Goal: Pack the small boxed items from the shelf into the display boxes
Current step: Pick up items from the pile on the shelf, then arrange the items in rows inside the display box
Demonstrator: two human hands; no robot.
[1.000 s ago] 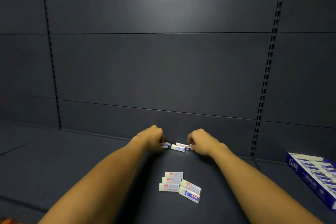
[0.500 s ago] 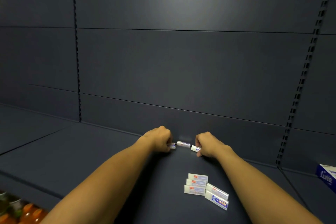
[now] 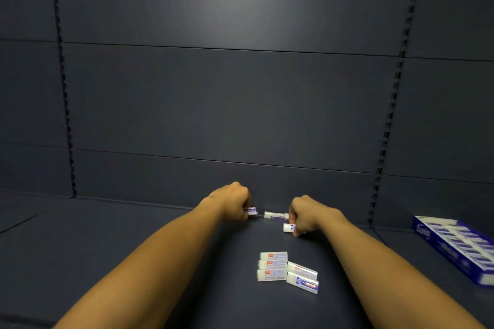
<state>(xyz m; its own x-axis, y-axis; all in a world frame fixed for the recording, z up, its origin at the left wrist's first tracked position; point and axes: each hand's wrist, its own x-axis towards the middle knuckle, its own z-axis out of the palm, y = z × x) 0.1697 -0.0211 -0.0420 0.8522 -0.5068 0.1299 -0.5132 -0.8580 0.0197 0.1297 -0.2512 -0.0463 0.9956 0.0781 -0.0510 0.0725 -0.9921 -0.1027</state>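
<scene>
Small boxes (image 3: pixel 251 211), seemingly gripped in both hands (image 3: pixel 232 201).

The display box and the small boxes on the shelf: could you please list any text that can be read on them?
Display box, side panel: a white script brand word, too blurred to read for certain.
Packs inside the display box: print too small to read.
Small boxes lying near the front of the shelf: red and blue labels, all too small to read.
Boxes in the left hand and right hand: print unreadable.
</scene>
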